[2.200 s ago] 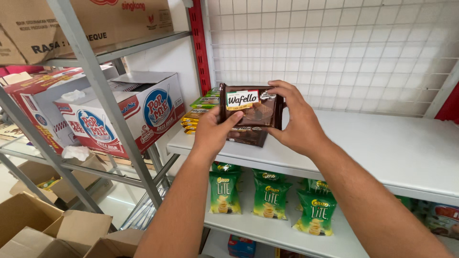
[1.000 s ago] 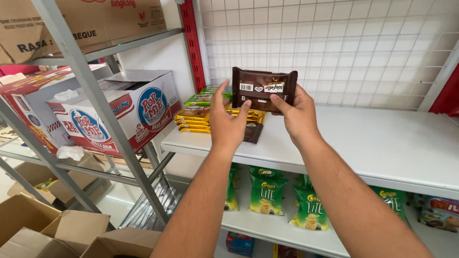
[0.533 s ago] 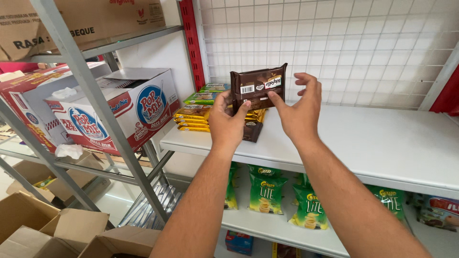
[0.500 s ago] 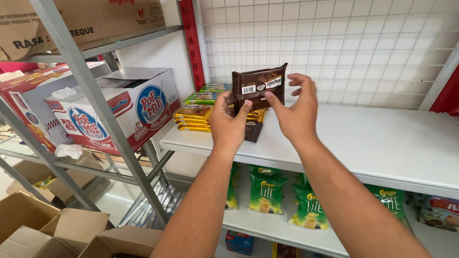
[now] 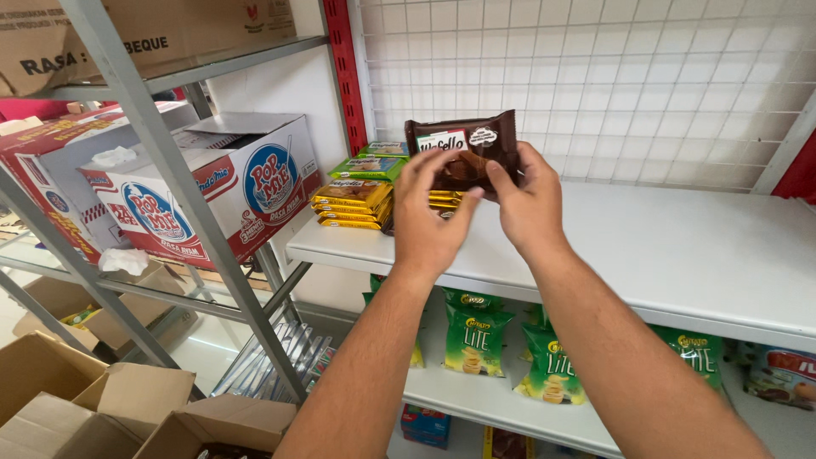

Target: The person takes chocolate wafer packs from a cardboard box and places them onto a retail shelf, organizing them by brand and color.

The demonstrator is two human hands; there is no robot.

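Observation:
Both of my hands hold up a brown snack packet above the white shelf, its printed front facing me. My left hand grips its lower left part, and my right hand pinches its lower right part. Just behind the packet, at the shelf's left end, lie stacks of flat yellow packets and green packets. A dark packet sits behind my left hand, mostly hidden.
A white wire grid backs the shelf. Green snack bags hang on the shelf below. On the grey metal rack to the left stand red-and-white cartons. Open cardboard boxes sit on the floor.
The packet has been flipped over in my hands, from its back side to its printed front, and both hands now hold it nearer its lower edge.

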